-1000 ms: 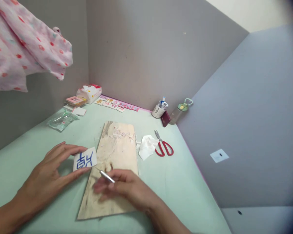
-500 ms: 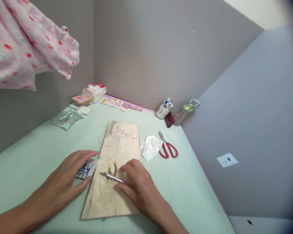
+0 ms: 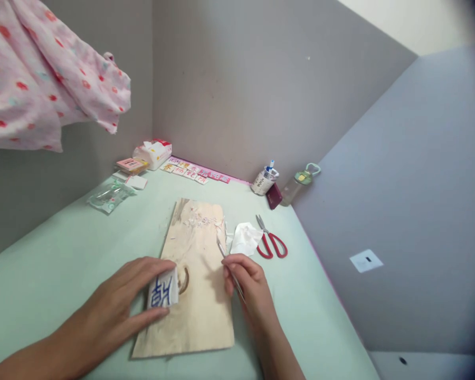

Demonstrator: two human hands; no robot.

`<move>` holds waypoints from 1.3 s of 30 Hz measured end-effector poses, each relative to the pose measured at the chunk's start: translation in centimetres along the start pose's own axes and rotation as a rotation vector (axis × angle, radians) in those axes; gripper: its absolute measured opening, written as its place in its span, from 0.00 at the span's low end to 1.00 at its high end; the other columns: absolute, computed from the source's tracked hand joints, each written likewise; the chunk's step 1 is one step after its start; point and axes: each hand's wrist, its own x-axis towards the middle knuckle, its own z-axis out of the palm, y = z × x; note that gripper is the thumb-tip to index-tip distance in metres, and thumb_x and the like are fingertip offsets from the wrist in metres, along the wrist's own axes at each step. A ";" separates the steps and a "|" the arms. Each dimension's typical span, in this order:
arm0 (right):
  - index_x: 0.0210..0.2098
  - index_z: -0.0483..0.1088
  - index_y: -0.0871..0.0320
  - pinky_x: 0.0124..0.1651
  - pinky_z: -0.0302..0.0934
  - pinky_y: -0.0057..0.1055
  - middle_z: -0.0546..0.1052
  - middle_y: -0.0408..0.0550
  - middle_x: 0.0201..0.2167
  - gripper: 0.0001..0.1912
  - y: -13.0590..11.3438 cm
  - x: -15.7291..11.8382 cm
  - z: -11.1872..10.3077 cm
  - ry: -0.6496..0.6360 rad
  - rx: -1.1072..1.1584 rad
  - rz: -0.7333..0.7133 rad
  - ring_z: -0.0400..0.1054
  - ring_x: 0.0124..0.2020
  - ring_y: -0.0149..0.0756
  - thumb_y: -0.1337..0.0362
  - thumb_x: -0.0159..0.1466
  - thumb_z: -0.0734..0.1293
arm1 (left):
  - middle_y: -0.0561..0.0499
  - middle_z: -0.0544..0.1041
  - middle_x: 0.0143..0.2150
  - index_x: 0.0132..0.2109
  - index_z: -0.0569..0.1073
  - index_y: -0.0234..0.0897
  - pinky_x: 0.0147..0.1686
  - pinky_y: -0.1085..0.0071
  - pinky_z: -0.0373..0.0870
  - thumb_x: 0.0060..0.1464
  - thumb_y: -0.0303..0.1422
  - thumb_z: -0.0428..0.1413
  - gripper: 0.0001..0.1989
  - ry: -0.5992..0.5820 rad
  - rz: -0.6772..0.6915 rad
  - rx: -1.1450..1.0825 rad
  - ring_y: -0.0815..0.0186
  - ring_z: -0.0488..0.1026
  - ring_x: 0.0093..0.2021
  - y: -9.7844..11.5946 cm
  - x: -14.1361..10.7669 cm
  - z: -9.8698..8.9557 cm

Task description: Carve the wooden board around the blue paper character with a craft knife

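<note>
Between the thumb and fingers of my left hand is a small white block with a blue drawn character on its face. It is over the left side of a wooden board. My right hand grips a slim silver craft knife like a pen, its tip pointing up and away over the board's right edge. Pale shavings lie scattered across the far end of the board. A dark curved mark shows on the wood beside the block.
Right of the board lie a crumpled tissue and red-handled scissors. Farther back stand a pen holder and a bottle. Character tiles, a tissue pack and a plastic bag sit at the back left.
My left hand has brought the block rightward from beside the board onto it. My right hand has moved right, and the knife now points away from me instead of left.
</note>
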 end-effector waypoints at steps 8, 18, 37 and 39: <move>0.43 0.83 0.54 0.30 0.68 0.29 0.86 0.51 0.37 0.18 0.1 0.0 -0.3 0.019 0.101 0.029 0.78 0.29 0.38 0.56 0.55 0.84 | 0.53 0.84 0.58 0.54 0.81 0.50 0.52 0.73 0.78 0.80 0.42 0.52 0.13 0.018 0.255 0.044 0.63 0.82 0.54 2.6 1.9 1.2; 0.40 0.87 0.54 0.40 0.70 0.30 0.83 0.48 0.33 0.18 1.2 -2.9 0.6 0.038 -0.097 -0.163 0.76 0.34 0.38 0.46 0.70 0.77 | 0.56 0.82 0.58 0.55 0.78 0.51 0.77 0.67 0.49 0.83 0.34 0.47 0.15 0.022 0.277 0.069 0.69 0.79 0.60 1.4 0.5 2.8; 0.52 0.79 0.49 0.43 0.71 0.33 0.81 0.49 0.39 0.11 6.3 -8.4 2.1 0.201 -0.543 -0.524 0.77 0.38 0.41 0.62 0.81 0.63 | 0.48 0.80 0.57 0.59 0.75 0.49 0.57 0.53 0.68 0.74 0.44 0.56 0.12 0.054 -0.019 0.048 0.49 0.76 0.58 2.3 0.7 4.3; 0.54 0.79 0.49 0.44 0.71 0.35 0.82 0.50 0.39 0.12 6.5 -8.4 2.3 0.195 -0.525 -0.545 0.77 0.39 0.42 0.61 0.82 0.63 | 0.49 0.82 0.57 0.59 0.75 0.49 0.59 0.53 0.68 0.75 0.40 0.54 0.11 0.032 -0.003 0.041 0.51 0.76 0.58 2.2 1.1 3.9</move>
